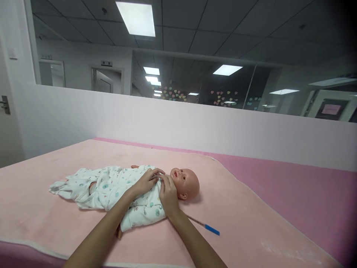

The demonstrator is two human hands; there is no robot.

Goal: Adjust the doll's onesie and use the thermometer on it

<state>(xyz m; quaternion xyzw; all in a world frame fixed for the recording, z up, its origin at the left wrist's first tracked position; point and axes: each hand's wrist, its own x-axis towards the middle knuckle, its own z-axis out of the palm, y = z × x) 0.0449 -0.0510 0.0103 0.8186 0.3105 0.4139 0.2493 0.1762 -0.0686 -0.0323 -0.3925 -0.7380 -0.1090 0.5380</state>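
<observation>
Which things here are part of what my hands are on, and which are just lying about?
In hand: baby doll; its printed sleepsuit; left hand and right hand, both at the collar.
Lying about: pen; pink blanket.

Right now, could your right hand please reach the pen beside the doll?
Probably yes. The right hand rests on the doll at its collar, and the pen lies apart on the blanket beside that forearm, nothing between them.

Left bare hand (146,181): palm down, fingers curled, forearm reaching forward from lower left | Right bare hand (168,193): palm down, fingers extended, fingertips just beside left hand's | Forearms converge, both bare.
</observation>
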